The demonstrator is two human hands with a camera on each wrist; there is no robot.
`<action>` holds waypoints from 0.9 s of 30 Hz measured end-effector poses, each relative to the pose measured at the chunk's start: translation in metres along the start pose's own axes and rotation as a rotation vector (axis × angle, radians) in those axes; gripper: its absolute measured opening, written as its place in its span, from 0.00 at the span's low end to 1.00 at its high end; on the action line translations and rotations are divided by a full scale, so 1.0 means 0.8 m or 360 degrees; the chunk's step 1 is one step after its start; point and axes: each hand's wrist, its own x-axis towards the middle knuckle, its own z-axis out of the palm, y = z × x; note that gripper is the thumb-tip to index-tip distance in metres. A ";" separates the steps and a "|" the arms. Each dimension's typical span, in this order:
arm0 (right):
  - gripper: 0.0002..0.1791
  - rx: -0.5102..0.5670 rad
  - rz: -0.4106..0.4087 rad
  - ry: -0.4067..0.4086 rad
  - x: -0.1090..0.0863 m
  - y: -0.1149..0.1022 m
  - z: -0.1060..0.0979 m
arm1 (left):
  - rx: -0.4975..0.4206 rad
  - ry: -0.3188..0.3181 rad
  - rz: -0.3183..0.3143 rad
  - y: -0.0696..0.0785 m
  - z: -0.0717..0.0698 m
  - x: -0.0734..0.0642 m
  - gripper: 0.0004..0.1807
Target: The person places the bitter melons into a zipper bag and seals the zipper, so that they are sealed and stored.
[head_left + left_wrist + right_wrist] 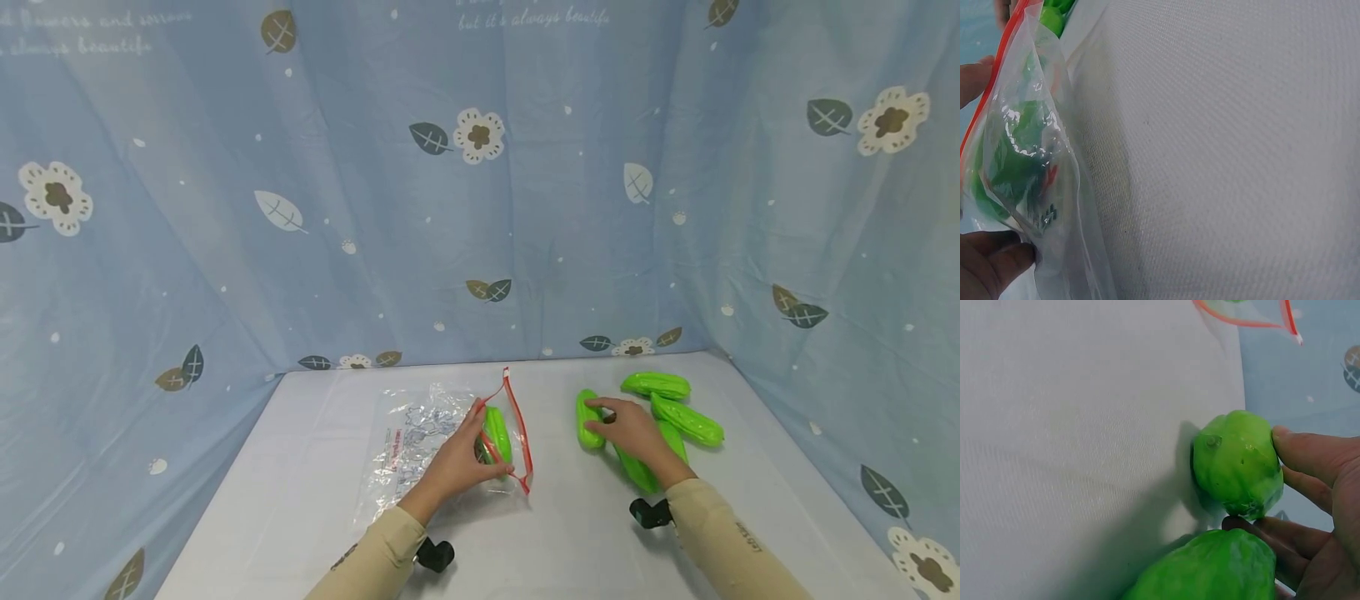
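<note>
My left hand [455,462] holds a clear zip bag [393,429] at its red-edged mouth, thumb and fingers spread so the mouth gapes to the right. A glossy bright green gourd [498,429] lies inside, near the opening. In the left wrist view, fingertips [1013,262] pinch the bag's plastic. To the right, my right hand [636,433] grips another long green gourd [587,425] between thumb and fingers. The right wrist view shows that gourd [1238,465] end-on, lumpy with a small nub, close beside a further gourd [1210,569].
Several more green gourds [686,419] lie in a loose group around and behind the right hand. The white tabletop [300,467] ends at a blue flowered curtain [555,217] at the back and sides. A dark wrist camera [651,512] sits under each forearm.
</note>
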 end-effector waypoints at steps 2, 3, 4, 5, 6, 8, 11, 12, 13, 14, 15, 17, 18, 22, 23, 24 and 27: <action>0.26 -0.0006 0.0001 -0.0003 -0.001 -0.004 0.002 | 0.0000 0.0003 -0.0002 -0.001 0.000 0.000 0.63; 0.26 -0.0005 0.0006 -0.0006 -0.002 -0.007 0.003 | 0.0000 0.0005 -0.0002 -0.001 0.000 0.000 0.63; 0.26 -0.0009 0.0004 -0.0010 -0.003 -0.010 0.004 | 0.0001 0.0003 -0.0005 -0.001 0.000 0.000 0.63; 0.26 -0.0016 -0.0005 -0.0011 -0.004 -0.012 0.005 | 0.0000 0.0003 -0.0004 -0.001 0.000 0.000 0.63; 0.25 -0.0027 -0.0016 -0.0011 -0.005 -0.015 0.005 | 0.0003 0.0003 -0.0004 -0.001 0.000 0.000 0.63; 0.25 -0.0044 -0.0039 -0.0010 -0.007 -0.021 0.006 | 0.0004 0.0004 -0.0003 -0.001 0.000 0.000 0.63; 0.24 -0.0079 -0.0084 -0.0016 -0.008 -0.027 0.009 | 0.0006 0.0005 0.0000 -0.001 0.000 0.000 0.63; 0.24 -0.0088 -0.0097 -0.0021 -0.009 -0.029 0.010 | 0.0006 0.0005 -0.0003 -0.001 0.000 0.000 0.63; 0.24 -0.0087 -0.0102 -0.0028 -0.009 -0.031 0.011 | 0.0004 0.0007 -0.0003 -0.001 0.000 0.000 0.63; 0.24 -0.0085 -0.0106 -0.0035 -0.010 -0.032 0.012 | 0.0004 0.0009 -0.0003 0.000 0.000 0.000 0.63; 0.24 -0.0067 -0.0094 -0.0041 -0.010 -0.033 0.013 | 0.0002 0.0008 -0.0005 0.000 0.000 0.000 0.63; 0.24 -0.0026 -0.0064 -0.0054 -0.012 -0.036 0.015 | 0.0003 0.0011 -0.0006 0.000 0.001 0.000 0.63; 0.24 -0.0010 -0.0048 -0.0058 -0.013 -0.037 0.016 | 0.0005 0.0013 -0.0006 0.000 0.001 0.000 0.63; 0.24 0.0036 0.0012 -0.0075 -0.016 -0.043 0.019 | 0.0014 0.0015 -0.0004 -0.001 0.002 0.000 0.63; 0.23 0.0034 0.0014 -0.0076 -0.017 -0.045 0.020 | 0.0017 0.0015 -0.0003 -0.001 0.002 0.000 0.63; 0.23 0.0032 0.0012 -0.0077 -0.018 -0.046 0.020 | 0.0015 0.0014 -0.0004 -0.001 0.002 0.000 0.63; 0.23 0.0037 0.0007 -0.0077 -0.021 -0.051 0.022 | 0.0005 0.0013 -0.0005 -0.001 0.001 0.000 0.63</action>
